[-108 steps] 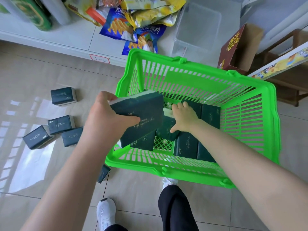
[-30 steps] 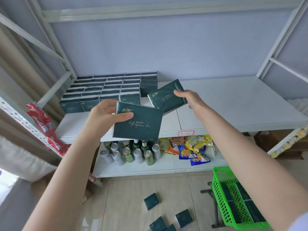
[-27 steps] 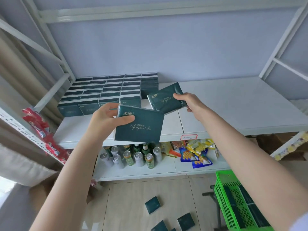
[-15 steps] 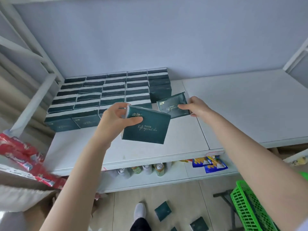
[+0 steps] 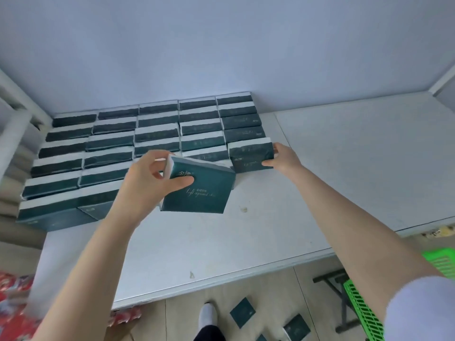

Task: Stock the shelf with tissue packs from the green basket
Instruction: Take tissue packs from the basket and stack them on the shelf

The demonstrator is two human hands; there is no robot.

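Several rows of dark green tissue packs (image 5: 152, 134) stand on the left half of the white shelf (image 5: 344, 168). My right hand (image 5: 283, 157) grips one tissue pack (image 5: 251, 156) by its right end, set upright on the shelf at the front of the rightmost row. My left hand (image 5: 150, 178) holds a second tissue pack (image 5: 199, 190) in the air just above the shelf, in front of the rows. A corner of the green basket (image 5: 362, 299) shows at the lower right, on a dark stand.
The right half of the shelf is bare white board. Loose tissue packs (image 5: 242, 316) lie on the tiled floor below, near my shoe (image 5: 208, 318). Red packets (image 5: 14, 303) hang at the lower left. A white shelf post (image 5: 14, 124) stands at the left.
My right hand has brought its pack down and stood it against the rightmost row. My left hand moved forward with its pack. The camera came closer over the shelf.
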